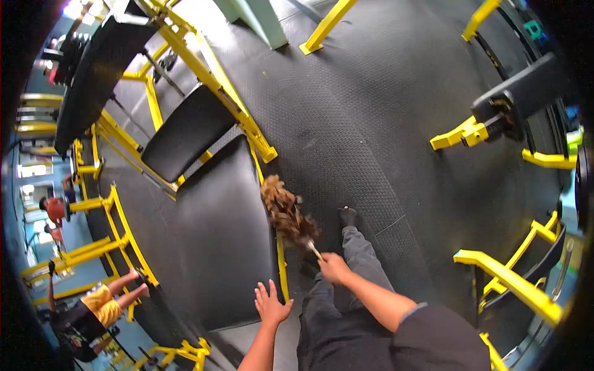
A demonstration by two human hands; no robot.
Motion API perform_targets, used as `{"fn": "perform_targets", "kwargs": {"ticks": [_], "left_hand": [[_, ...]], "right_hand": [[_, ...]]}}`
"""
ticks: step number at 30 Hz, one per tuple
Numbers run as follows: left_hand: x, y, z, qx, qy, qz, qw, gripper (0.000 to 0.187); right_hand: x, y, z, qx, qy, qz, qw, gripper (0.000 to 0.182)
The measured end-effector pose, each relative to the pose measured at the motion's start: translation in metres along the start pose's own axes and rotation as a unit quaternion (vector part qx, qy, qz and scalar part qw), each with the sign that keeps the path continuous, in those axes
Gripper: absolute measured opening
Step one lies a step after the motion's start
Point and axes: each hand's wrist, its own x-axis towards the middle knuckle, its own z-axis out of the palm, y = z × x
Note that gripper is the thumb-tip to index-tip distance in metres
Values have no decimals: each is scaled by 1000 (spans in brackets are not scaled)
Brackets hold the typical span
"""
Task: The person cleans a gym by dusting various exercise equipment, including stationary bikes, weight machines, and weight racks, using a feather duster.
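Observation:
My right hand (335,269) is wrapped round the thin handle of a feather duster (288,213). Its brown feathers lie along the yellow-framed edge of a black padded bench (216,241). Over the near corner of that bench, my left hand (271,304) has its fingers spread and holds nothing. A second black pad (189,133) belongs to the same machine, farther up on the left. My legs, in dark trousers, stand beside the bench.
Yellow frame posts (263,148) rise at the bench's far end. Black textured matting (359,167) covers the floor. More yellow machines (513,281) stand on the right. At the lower left, a person in yellow shorts (99,306) is by another machine; others appear behind.

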Motion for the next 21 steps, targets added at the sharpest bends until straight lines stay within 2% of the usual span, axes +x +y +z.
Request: {"fn": "perform_targets", "kwargs": {"ticks": [2,3,6,8,9,10,12,14,15,16,17,18,19,20,21], "left_hand": [[2,24,-2,-13,-14,-62,998,100],[5,32,-1,-10,-18,-94,995,102],[8,47,-3,-20,-21,-151,988,105],[7,48,-3,-10,4,-143,990,104],[6,48,-3,-24,26,-138,990,101],[3,48,0,-37,21,-154,987,101],[3,51,-1,-90,53,-147,984,99],[-3,66,-9,-111,82,-162,977,96],[-6,70,-5,-197,87,-145,966,94],[-10,72,1,-279,94,-126,947,92],[-16,81,15,-316,133,-112,933,87],[-25,91,23,-361,122,-104,919,81],[-34,101,24,-381,87,-109,914,78],[-46,110,28,-401,49,-112,908,74],[-55,118,54,-446,118,-90,882,64]], "right_hand": [[89,-16,-6,-51,-1,-63,997,22],[137,-30,-8,-110,-20,-45,993,23],[257,-59,1,-137,-18,-7,990,28],[295,-95,-8,-131,-10,66,989,28],[304,-112,-15,-147,2,68,987,28],[307,-120,-20,-163,14,70,984,28],[301,-109,-30,-162,9,-21,987,27],[324,-33,-21,-309,57,-89,945,27],[295,-45,-38,-368,-24,-73,927,28],[295,-7,-39,-422,-74,-152,891,32],[272,-2,-44,-437,-95,-66,892,34],[244,5,-52,-445,-101,-117,882,35],[205,-6,-58,-435,-77,-97,892,32],[190,2,-57,-477,-127,-61,868,26],[176,25,-58,-370,-74,-19,926,22]]}}
